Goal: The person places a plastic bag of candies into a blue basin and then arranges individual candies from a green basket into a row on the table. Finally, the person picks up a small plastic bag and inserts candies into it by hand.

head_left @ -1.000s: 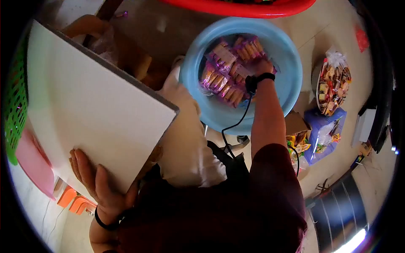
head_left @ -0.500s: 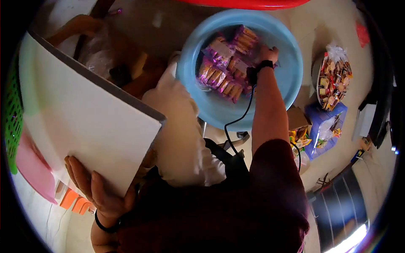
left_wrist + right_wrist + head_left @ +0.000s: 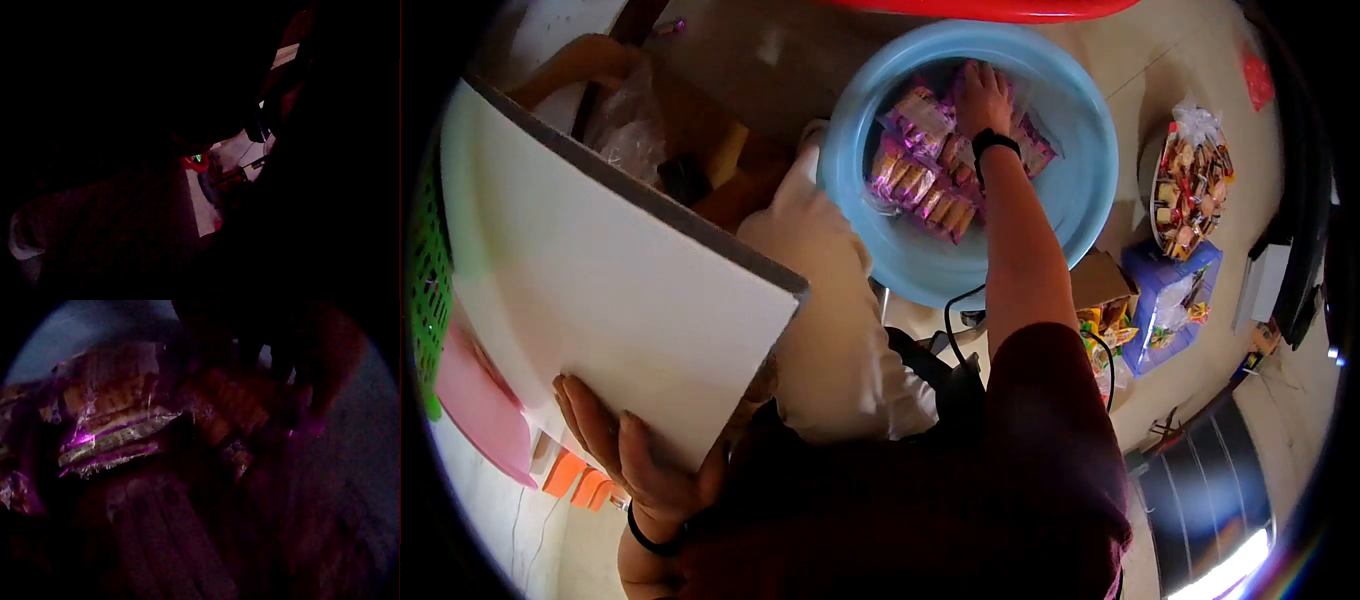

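Observation:
A light blue basin point(image 3: 1097, 170) holds several clear purple-edged packs of golden biscuit sticks point(image 3: 897, 175). My right hand point(image 3: 983, 100) lies over a pack at the far side of the basin, fingers spread across it and pointing away from me. In the dark right wrist view, the fingers reach over a pack of biscuit sticks point(image 3: 231, 406); much of it is hidden. Another pack point(image 3: 1036, 146) lies just right of my hand. My left hand point(image 3: 640, 450) rests on a white tabletop point(image 3: 620, 270), fingers straight. The left wrist view is almost black.
A red tub point(image 3: 1010, 10) stands beyond the basin. To the right are a tray of wrapped snacks point(image 3: 1190, 190), a blue-purple box point(image 3: 1165, 340) and a cardboard box point(image 3: 1100, 280). A green basket point(image 3: 430, 280) is at the left edge. A black cable point(image 3: 950, 330) hangs near the basin.
My right hand has moved from the basin's right side leftward and away onto the far pack. The right-hand pack now shows uncovered. My left hand stays on the tabletop.

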A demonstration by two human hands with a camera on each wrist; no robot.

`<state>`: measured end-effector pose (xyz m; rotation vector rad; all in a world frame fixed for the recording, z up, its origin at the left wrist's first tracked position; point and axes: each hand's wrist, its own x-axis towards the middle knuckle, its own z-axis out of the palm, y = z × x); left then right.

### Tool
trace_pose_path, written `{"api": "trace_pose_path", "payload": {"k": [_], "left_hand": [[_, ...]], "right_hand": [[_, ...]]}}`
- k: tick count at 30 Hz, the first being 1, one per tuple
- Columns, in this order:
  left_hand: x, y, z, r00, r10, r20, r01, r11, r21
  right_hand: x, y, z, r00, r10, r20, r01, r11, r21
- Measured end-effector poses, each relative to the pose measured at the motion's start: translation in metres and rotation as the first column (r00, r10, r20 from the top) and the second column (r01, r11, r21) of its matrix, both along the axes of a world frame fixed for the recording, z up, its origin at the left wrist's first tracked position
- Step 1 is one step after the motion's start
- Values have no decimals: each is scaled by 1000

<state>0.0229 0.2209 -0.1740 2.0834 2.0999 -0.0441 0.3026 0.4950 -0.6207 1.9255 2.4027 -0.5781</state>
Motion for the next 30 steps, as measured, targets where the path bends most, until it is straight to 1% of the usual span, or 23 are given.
{"api": "trace_pose_path", "payload": {"k": [2, 3, 5, 8, 9, 10, 12, 13, 14, 15, 17, 18, 20, 21, 24, 25, 27, 28, 29, 30], "left_hand": [[2, 1, 1, 1000, 22, -8, -22, 1000, -9], [2, 1, 2, 999, 33, -13, -33, 999, -10], [2, 2, -2, 1000, 17, -2, -16, 999, 39], [0, 5, -6, 1000, 1, 30, -4, 995, 102], [0, 6, -7, 999, -3, 41, -3, 992, 126], [0, 7, -8, 999, 11, 48, -17, 991, 136], [2, 8, -7, 997, 33, 66, -43, 985, 167], [4, 8, -6, 997, 48, 68, -59, 983, 172], [5, 9, -6, 996, 61, 68, -73, 981, 182], [6, 6, -7, 995, 74, 68, -87, 976, 199], [7, 5, -3, 996, 76, 52, -85, 974, 211], [8, 5, -1, 996, 77, 48, -85, 972, 217], [8, 2, -1, 995, 61, 73, -77, 965, 249], [6, -2, 0, 996, 49, 81, -69, 963, 261], [-5, -19, -2, 970, -23, 241, -59, 944, 324], [-10, -29, -1, 965, -22, 262, -68, 942, 329], [-23, -53, 4, 956, 2, 294, -107, 935, 339], [-34, -66, 6, 954, 28, 297, -121, 946, 299], [-42, -79, 17, 959, 96, 267, -165, 954, 251], [-57, -96, 13, 961, 130, 244, -194, 946, 259]], "right_hand": [[1, 6, 4, 1000, -17, -16, 16, 996, -83], [3, 10, 3, 1000, 6, 22, -5, 997, -71], [4, 13, 5, 994, 62, 93, -57, 997, -54], [8, 25, 59, 999, 34, 20, -30, 982, -186], [22, 38, 48, 982, 186, 36, -175, 964, -202], [43, 67, 22, 942, 332, 47, -316, 925, -210], [69, 97, 41, 849, 513, 125, -486, 852, -195], [71, 108, 78, 813, 550, 189, -524, 834, -173], [70, 115, 118, 689, 629, 359, -602, 773, -198], [63, 117, 162, 533, 670, 516, -664, 709, -235], [75, 130, 215, 631, 648, 428, -681, 726, -95], [82, 139, 233, 817, 520, 250, -519, 851, -76], [76, 130, 298, 903, 429, 0, -429, 903, -23], [71, 123, 332, 917, 374, -136, -379, 925, -8], [51, 120, 398, 870, 374, -321, -379, 924, 49], [40, 108, 431, 839, 426, -338, -419, 903, 98], [17, 55, 503, 752, 547, -368, -510, 836, 200], [7, 37, 522, 773, 563, -293, -515, 826, 229], [-6, 25, 539, 777, 589, -223, -529, 802, 277], [-21, 10, 554, 791, 571, -219, -520, 817, 250]]}}
